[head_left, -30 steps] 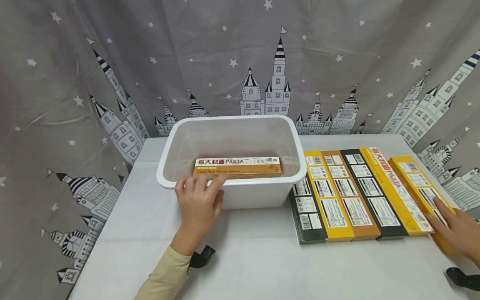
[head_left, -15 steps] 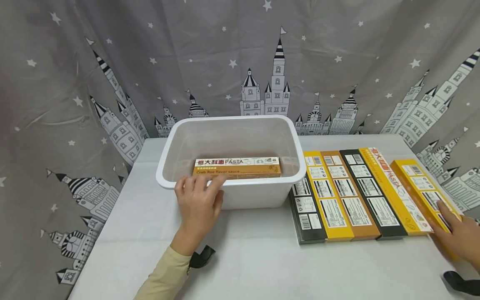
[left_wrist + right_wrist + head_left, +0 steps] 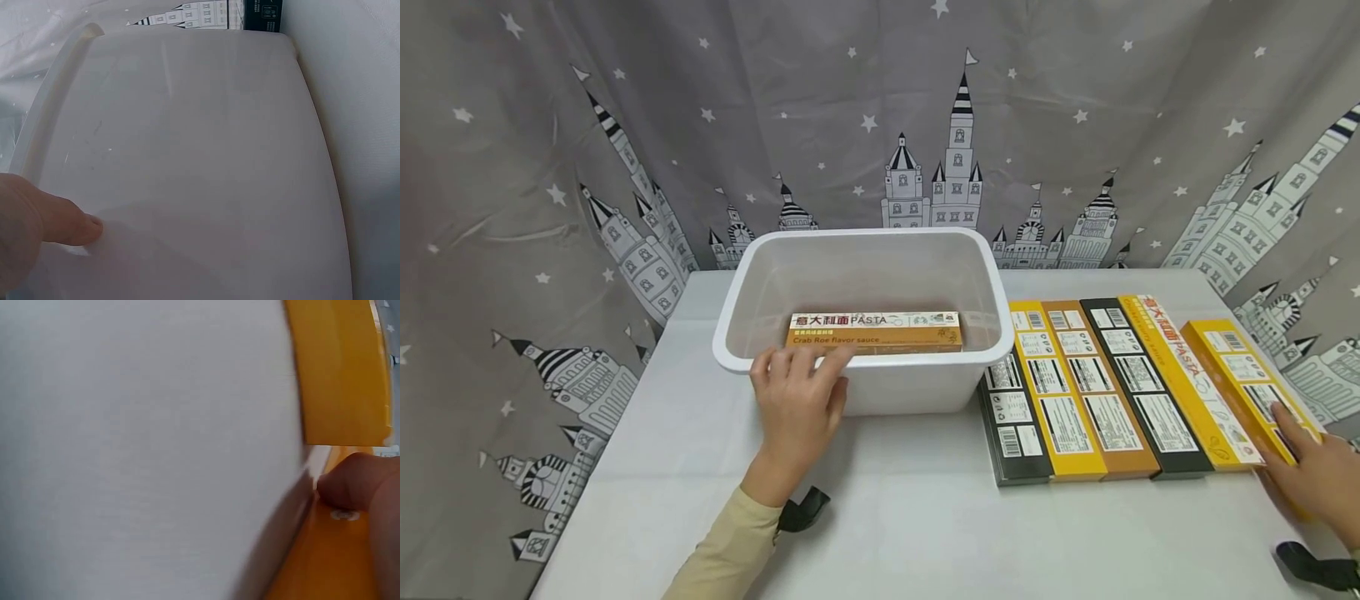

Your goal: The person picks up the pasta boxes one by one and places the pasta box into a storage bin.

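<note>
My left hand [image 3: 793,408] holds the near rim of a white plastic tub [image 3: 917,362], fingers hooked over the edge. In the left wrist view, its thumb [image 3: 72,222] presses on the tub's outer wall [image 3: 206,144]. Inside the tub lies a pasta box [image 3: 874,333] labelled crab roe flavor sauce. At the far right, my right hand [image 3: 1311,479] grips the near end of a yellow pasta box [image 3: 1243,367], which stands slightly apart from the row. The right wrist view shows the thumb [image 3: 350,481] against this box's side [image 3: 331,556]; the other fingers are mostly hidden.
Right of the tub, several boxes lie side by side: a dark one [image 3: 1022,454], a yellow one [image 3: 1060,392], an orange-brown one [image 3: 1101,392], another dark one [image 3: 1142,387] and a yellow one [image 3: 1187,379]. A grey castle-print curtain [image 3: 820,108] hangs behind the white table [image 3: 910,517].
The outer yellow box has shifted slightly right and turned, so more of its left side shows, with the right hand on it. The left hand and tub have stayed put.
</note>
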Demonstrator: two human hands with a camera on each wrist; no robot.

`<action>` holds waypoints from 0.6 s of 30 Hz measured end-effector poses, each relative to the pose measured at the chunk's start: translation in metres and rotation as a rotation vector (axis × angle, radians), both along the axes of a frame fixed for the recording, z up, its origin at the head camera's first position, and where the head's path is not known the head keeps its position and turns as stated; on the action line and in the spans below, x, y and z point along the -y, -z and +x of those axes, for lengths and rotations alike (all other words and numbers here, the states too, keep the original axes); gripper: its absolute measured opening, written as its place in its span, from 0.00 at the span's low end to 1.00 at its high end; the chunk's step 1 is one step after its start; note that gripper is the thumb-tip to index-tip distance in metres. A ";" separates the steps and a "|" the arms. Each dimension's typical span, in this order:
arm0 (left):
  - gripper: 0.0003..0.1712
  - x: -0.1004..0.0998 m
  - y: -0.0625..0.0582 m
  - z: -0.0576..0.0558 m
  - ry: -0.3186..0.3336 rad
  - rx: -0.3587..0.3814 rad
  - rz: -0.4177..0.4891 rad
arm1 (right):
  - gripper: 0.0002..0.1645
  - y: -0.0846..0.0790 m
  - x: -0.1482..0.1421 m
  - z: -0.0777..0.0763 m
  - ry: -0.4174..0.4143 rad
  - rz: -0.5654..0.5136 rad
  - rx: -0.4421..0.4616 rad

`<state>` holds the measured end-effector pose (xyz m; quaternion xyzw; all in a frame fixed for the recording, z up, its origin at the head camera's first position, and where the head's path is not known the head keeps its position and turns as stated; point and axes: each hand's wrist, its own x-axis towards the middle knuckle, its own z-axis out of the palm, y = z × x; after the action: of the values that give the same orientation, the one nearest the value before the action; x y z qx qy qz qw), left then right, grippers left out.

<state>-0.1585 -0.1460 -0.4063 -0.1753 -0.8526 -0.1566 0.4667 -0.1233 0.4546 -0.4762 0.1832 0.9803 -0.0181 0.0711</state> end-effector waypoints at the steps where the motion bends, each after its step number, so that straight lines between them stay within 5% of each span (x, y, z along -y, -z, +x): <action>1: 0.23 0.000 0.000 0.000 -0.004 0.009 0.000 | 0.50 0.000 0.001 0.000 0.001 0.009 0.002; 18: 0.23 0.000 0.000 0.000 -0.008 0.012 0.003 | 0.50 -0.001 0.007 -0.004 0.063 0.052 0.072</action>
<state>-0.1581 -0.1464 -0.4062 -0.1705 -0.8559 -0.1571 0.4624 -0.1277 0.4476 -0.4750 0.2163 0.9710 0.0119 0.1010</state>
